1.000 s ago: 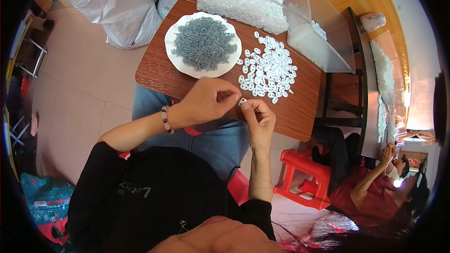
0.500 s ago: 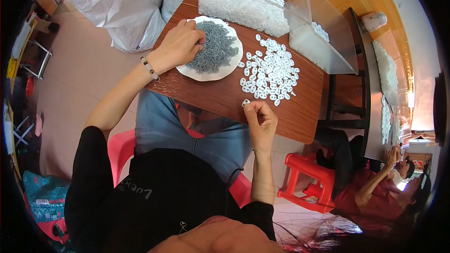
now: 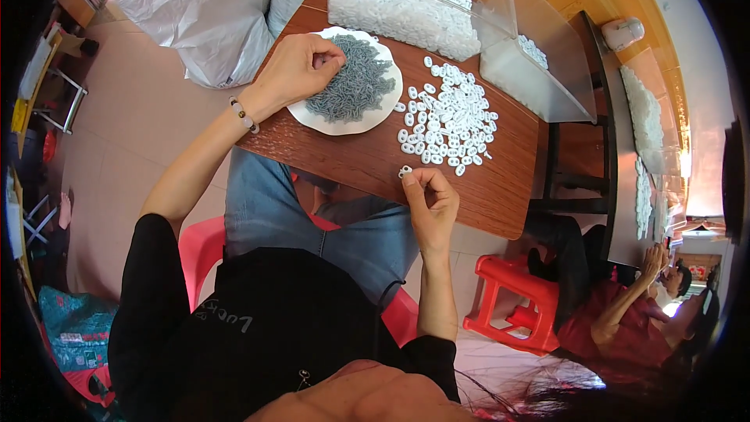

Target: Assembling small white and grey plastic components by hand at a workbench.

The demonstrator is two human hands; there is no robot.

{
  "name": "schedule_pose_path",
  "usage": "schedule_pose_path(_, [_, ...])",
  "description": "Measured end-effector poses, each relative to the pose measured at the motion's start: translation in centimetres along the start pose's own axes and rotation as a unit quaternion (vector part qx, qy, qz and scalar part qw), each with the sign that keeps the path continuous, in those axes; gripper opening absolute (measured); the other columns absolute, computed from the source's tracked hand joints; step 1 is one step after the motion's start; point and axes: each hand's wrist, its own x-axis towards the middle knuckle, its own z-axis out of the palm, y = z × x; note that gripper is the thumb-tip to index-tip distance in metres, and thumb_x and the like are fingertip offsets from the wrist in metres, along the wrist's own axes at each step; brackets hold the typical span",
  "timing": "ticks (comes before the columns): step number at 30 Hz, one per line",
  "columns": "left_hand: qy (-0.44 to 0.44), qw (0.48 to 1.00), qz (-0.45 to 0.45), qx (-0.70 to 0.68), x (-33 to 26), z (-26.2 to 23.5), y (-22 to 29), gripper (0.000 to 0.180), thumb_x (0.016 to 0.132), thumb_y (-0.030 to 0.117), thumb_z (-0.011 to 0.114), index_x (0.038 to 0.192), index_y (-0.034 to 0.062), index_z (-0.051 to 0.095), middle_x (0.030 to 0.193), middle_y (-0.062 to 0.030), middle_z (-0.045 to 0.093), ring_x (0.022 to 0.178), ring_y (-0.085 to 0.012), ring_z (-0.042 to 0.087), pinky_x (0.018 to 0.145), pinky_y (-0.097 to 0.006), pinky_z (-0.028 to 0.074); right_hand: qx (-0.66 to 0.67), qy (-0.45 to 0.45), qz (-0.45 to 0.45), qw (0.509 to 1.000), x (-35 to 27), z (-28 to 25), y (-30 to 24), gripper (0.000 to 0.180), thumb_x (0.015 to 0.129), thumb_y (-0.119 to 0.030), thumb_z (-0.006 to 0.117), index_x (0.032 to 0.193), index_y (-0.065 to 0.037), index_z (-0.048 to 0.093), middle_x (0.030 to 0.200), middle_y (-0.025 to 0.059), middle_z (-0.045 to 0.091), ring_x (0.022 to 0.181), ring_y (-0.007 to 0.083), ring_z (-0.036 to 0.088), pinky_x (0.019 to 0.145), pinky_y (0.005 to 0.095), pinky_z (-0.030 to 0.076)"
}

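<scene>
My left hand (image 3: 295, 72) is over a white, wavy-rimmed plate (image 3: 355, 130) heaped with small, thin grey pieces (image 3: 358, 86), perhaps springs. Its thumb and forefinger are pressed together above the heap's left side; anything between them is too small to make out. At the table's near edge, my right hand (image 3: 434, 205) pinches a small white oval piece (image 3: 405, 173) between thumb and forefinger. Many similar white oval pieces with two holes (image 3: 449, 113) lie in a loose pile right of the plate, beyond my right hand.
A clear bin (image 3: 406, 12) full of white pieces stands at the back of the wooden table (image 3: 500, 202), beside another clear container (image 3: 523, 82). White sacks (image 3: 211, 16) lean at the far left. A person (image 3: 633, 320) sits at another table on the right, near a red stool (image 3: 512, 301).
My left hand has drawn up slightly from the grey heap, its thumb and forefinger now pinched together in plain sight. My right hand has barely moved and still holds the white oval piece.
</scene>
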Motion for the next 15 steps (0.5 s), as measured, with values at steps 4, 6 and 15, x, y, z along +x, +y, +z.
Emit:
schedule_pose_path(4, [-0.016,0.999,-0.039,0.006,0.4,-0.4,0.1,0.013,0.087,0.011,0.062,0.085,-0.0016,0.064,0.072,0.0006,0.059,0.062,-0.0026,0.048,0.055,-0.021,0.04,-0.02,-0.002,-0.011,1.0,0.0,0.1,0.0,0.009,0.09,-0.008,0.064,0.084,-0.002,0.063,0.074,-0.0073,0.053,0.068,0.0012,0.043,0.061,0.0172,0.033])
schedule_pose_path(6, [-0.027,0.997,-0.048,-0.048,0.7,0.1,-1.1,0.012,0.088,0.011,0.061,0.087,-0.0008,0.063,0.073,0.0008,0.06,0.062,-0.0025,0.05,0.055,-0.019,0.041,-0.005,-0.004,-0.002,1.0,0.1,0.1,0.2,0.008,0.089,-0.008,0.064,0.083,-0.002,0.063,0.073,-0.0071,0.053,0.067,0.0013,0.043,0.061,0.0173,0.033])
schedule_pose_path(15, [-0.06,0.968,-0.128,-0.208,1.1,0.3,-0.8,0.015,0.086,0.013,0.065,0.09,-0.001,0.063,0.075,-0.0023,0.064,0.064,-0.0061,0.06,0.055,-0.02,0.049,-0.014,-0.002,-0.003,1.0,0.1,0.1,0.4,0.006,0.089,-0.005,0.063,0.084,-0.002,0.062,0.073,-0.0068,0.052,0.067,0.0012,0.042,0.06,0.0171,0.033])
